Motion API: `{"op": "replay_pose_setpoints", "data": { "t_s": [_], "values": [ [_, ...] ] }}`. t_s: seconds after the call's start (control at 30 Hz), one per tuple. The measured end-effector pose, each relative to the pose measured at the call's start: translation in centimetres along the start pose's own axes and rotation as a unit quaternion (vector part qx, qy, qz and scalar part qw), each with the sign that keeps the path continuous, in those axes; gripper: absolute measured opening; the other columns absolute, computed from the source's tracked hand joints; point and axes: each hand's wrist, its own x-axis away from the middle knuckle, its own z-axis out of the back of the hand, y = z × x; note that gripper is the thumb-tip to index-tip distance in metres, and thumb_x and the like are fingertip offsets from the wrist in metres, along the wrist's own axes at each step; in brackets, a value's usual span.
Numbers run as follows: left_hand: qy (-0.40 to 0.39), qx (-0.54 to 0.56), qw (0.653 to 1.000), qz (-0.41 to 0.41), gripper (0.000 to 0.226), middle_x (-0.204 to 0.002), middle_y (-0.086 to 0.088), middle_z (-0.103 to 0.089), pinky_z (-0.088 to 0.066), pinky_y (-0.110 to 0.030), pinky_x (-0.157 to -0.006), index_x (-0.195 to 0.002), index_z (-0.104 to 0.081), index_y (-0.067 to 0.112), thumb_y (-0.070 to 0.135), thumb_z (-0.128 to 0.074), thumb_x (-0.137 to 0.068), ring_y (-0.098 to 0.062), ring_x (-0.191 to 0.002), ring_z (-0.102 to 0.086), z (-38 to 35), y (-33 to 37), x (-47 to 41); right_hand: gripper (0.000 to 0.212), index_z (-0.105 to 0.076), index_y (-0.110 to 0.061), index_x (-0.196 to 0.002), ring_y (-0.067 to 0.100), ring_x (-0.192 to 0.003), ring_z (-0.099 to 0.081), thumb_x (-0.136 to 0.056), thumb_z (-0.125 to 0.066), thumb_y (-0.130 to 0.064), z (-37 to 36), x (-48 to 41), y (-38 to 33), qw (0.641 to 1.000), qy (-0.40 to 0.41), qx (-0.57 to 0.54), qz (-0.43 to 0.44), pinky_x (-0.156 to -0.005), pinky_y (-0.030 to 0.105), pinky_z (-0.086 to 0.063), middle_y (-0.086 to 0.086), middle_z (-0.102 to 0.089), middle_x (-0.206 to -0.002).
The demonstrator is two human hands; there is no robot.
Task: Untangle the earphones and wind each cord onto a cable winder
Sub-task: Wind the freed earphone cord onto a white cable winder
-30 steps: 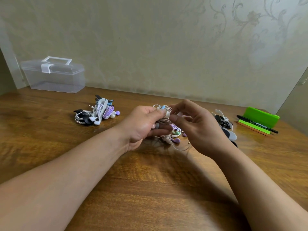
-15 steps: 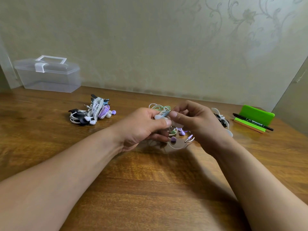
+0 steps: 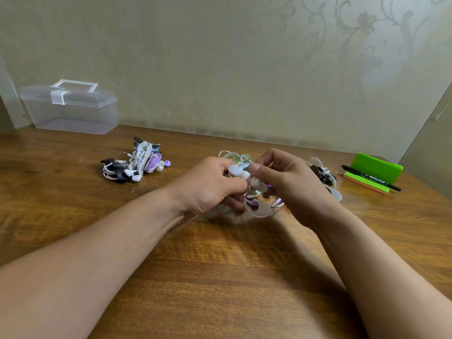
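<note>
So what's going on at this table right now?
A person's left hand and right hand both pinch a white cable winder just above a tangle of earphone cords on the wooden table. A bundle of wound earphones lies off to the left, near a clear plastic box. Spare winders sit behind the right hand.

Soft light is being shed from beyond the right hand [image 3: 291, 187]; faint shadows are being thrown beneath the left hand [image 3: 208, 189].

Wound earphones [image 3: 137, 162] left of tangle [image 3: 236, 157]; box [image 3: 71, 108] behind.
</note>
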Motion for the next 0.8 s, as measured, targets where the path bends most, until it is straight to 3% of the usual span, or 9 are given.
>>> {"op": "replay_pose_setpoints", "data": {
  "t_s": [0.17, 0.27, 0.33, 0.43, 0.53, 0.63, 0.8],
  "values": [
    [-0.037, 0.013, 0.999, 0.016, 0.025, -0.111, -0.038, -0.066, -0.063, -0.032, -0.070, -0.119, -0.062, -0.008, 0.000, -0.067, -0.096, -0.032, -0.087, -0.067, 0.1, -0.2, 0.1, 0.015, -0.061, -0.011, -0.087, 0.008, -0.059, -0.064, -0.095, -0.074, -0.010, -0.3, -0.1, 0.2, 0.999, 0.004, -0.031, -0.042, -0.050, 0.021, -0.048, 0.004, -0.071, -0.076],
    [-0.040, 0.033, 0.999, 0.010, 0.029, -0.097, -0.030, -0.067, -0.062, -0.029, -0.069, -0.122, -0.062, -0.008, 0.008, -0.067, -0.098, -0.024, -0.080, -0.066, 0.2, -0.3, 0.0, 0.013, -0.061, -0.013, -0.099, 0.009, -0.063, -0.066, -0.096, -0.074, -0.013, -0.6, 0.1, 0.3, 0.998, 0.022, -0.031, -0.050, -0.050, 0.023, -0.049, 0.002, -0.070, -0.082],
    [-0.033, 0.067, 0.997, 0.018, 0.029, -0.093, -0.019, -0.067, -0.063, -0.024, -0.065, -0.122, -0.064, -0.006, 0.011, -0.065, -0.099, -0.017, -0.072, -0.067, 0.7, -0.1, -0.2, 0.005, -0.065, -0.016, -0.102, 0.014, -0.070, -0.066, -0.102, -0.067, -0.020, -0.6, 0.0, 0.5, 0.998, 0.021, -0.040, -0.039, -0.054, 0.026, -0.050, 0.002, -0.071, -0.085],
    [0.001, 0.103, 0.994, 0.026, 0.030, -0.095, -0.017, -0.068, -0.061, -0.022, -0.061, -0.121, -0.066, -0.007, 0.015, -0.064, -0.100, -0.011, -0.067, -0.067, 1.8, 0.4, -0.2, 0.013, -0.071, -0.023, -0.111, 0.018, -0.086, -0.068, -0.107, -0.058, -0.025, -0.5, 0.2, 0.2, 0.999, 0.012, -0.048, 0.002, -0.069, 0.032, -0.054, 0.003, -0.072, -0.099],
    [0.011, 0.132, 0.991, 0.034, 0.032, -0.092, -0.014, -0.071, -0.061, -0.023, -0.059, -0.120, -0.066, -0.008, 0.016, -0.063, -0.100, -0.013, -0.064, -0.070, 2.8, 0.8, 0.0, 0.022, -0.068, -0.035, -0.119, 0.016, -0.103, -0.070, -0.099, -0.071, -0.027, -0.6, 0.4, 0.0, 0.993, -0.020, 0.084, 0.085, -0.085, 0.041, -0.061, -0.007, -0.072, -0.112],
    [0.003, 0.142, 0.989, 0.043, 0.035, -0.095, -0.017, -0.073, -0.063, -0.025, -0.063, -0.122, -0.066, -0.008, 0.019, -0.064, -0.100, -0.018, -0.070, -0.071, 3.4, 1.0, 0.2, 0.022, -0.069, -0.036, -0.113, 0.016, -0.100, -0.072, -0.094, -0.079, -0.030, -1.6, 0.2, 0.4, 0.981, 0.002, 0.160, 0.113, -0.087, 0.049, -0.060, -0.008, -0.075, -0.108],
    [0.016, 0.141, 0.989, 0.033, 0.034, -0.109, -0.022, -0.074, -0.065, -0.036, -0.079, -0.122, -0.066, -0.004, 0.024, -0.063, -0.101, -0.023, -0.079, -0.075, 4.1, 1.6, 0.6, 0.011, -0.071, -0.034, -0.102, 0.018, -0.077, -0.071, -0.094, -0.078, -0.033, -3.2, -0.8, -0.4, 0.976, 0.045, 0.178, 0.116, -0.069, 0.039, -0.055, -0.007, -0.077, -0.087]
  ]
}}
